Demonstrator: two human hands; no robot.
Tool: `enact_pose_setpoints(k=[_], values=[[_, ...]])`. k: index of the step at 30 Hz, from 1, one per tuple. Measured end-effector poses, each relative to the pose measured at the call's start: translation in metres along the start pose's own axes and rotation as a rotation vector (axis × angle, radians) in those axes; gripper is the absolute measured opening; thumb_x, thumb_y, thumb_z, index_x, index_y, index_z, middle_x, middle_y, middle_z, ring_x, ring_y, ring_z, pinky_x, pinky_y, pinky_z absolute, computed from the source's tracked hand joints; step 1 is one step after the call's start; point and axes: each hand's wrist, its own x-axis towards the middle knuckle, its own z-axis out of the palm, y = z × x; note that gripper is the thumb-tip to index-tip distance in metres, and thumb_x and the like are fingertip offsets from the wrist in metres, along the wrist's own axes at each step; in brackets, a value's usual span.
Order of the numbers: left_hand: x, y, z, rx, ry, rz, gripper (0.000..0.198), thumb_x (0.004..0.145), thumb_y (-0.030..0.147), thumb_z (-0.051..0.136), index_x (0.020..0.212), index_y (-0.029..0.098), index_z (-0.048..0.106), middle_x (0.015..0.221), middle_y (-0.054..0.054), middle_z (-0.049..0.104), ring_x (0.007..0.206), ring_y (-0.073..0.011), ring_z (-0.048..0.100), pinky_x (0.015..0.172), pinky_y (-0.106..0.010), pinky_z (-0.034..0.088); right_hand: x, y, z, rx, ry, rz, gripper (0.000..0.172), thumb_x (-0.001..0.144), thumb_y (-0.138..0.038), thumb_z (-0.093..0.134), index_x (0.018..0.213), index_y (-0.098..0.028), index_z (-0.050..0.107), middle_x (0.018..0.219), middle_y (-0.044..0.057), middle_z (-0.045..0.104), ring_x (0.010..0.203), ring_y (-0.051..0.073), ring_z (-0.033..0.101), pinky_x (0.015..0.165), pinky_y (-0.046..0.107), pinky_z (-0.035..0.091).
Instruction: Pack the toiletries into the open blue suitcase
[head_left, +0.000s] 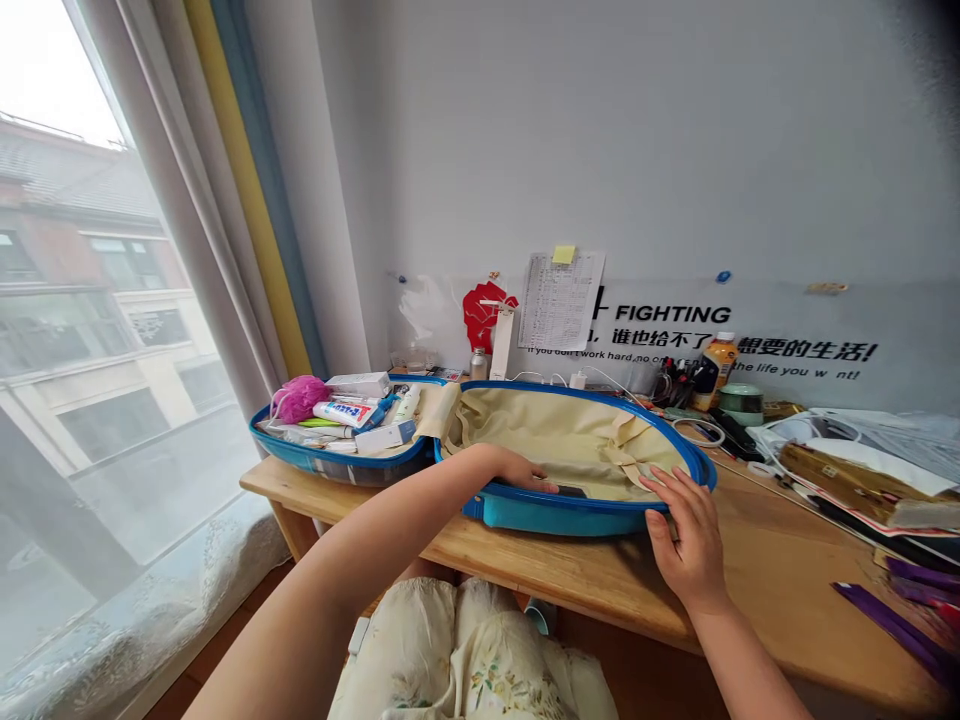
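An open blue suitcase lies on the desk, its two halves side by side. The right half (585,519) has a loose beige lining (547,425) with straps at its right end. My left hand (521,470) reaches over that half's front rim, fingers stretched out and pointing down inside. A small dark patch (572,491) shows beside its fingertips; I cannot tell what it is. With fingers spread, my right hand (686,530) rests on the rim at the front right corner. Toiletries fill the left half (337,462), among them a pink bath puff (300,399) and a toothpaste tube (349,413).
Behind the suitcase stand a small bottle (479,364) and a white upright box (502,342). To the right are an orange-labelled bottle (716,370), cables, a brown box (840,475) and purple packets (896,625). The desk (525,570) has its front edge before my lap.
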Motion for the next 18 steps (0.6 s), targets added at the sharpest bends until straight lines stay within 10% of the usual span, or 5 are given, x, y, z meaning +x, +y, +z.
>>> enact_pose_setpoints(k=[7,13,18], values=[[-0.026,-0.013,-0.035,-0.061,0.115,0.013,0.048,0.091,0.042,0.039,0.131,0.026,0.059,0.142,-0.001,0.058,0.127,-0.0176,0.055,0.109,-0.028,0.039,0.0,0.001,-0.001,0.007,-0.008,-0.021,0.032,0.096,-0.034,0.043,0.122,-0.026,0.06,0.125,0.009,0.065,0.129,0.029,0.052,0.111,0.051,0.035],[-0.095,-0.099,-0.079,-0.04,0.224,-0.236,0.069,0.067,0.029,0.049,0.135,0.022,0.056,0.142,-0.009,0.058,0.128,-0.0298,0.053,0.106,-0.041,0.043,0.001,-0.003,-0.001,-0.003,0.006,-0.019,0.032,0.097,-0.036,0.041,0.12,-0.025,0.061,0.122,0.009,0.066,0.127,0.029,0.053,0.109,0.052,0.037],[-0.136,-0.153,-0.074,-0.003,0.097,-0.388,0.084,0.054,0.034,0.06,0.138,0.028,0.054,0.144,-0.009,0.056,0.127,-0.034,0.054,0.095,-0.039,0.05,0.001,-0.003,0.0,-0.002,-0.003,0.021,0.033,0.097,-0.039,0.041,0.118,-0.025,0.062,0.122,0.01,0.066,0.128,0.029,0.053,0.11,0.053,0.036]])
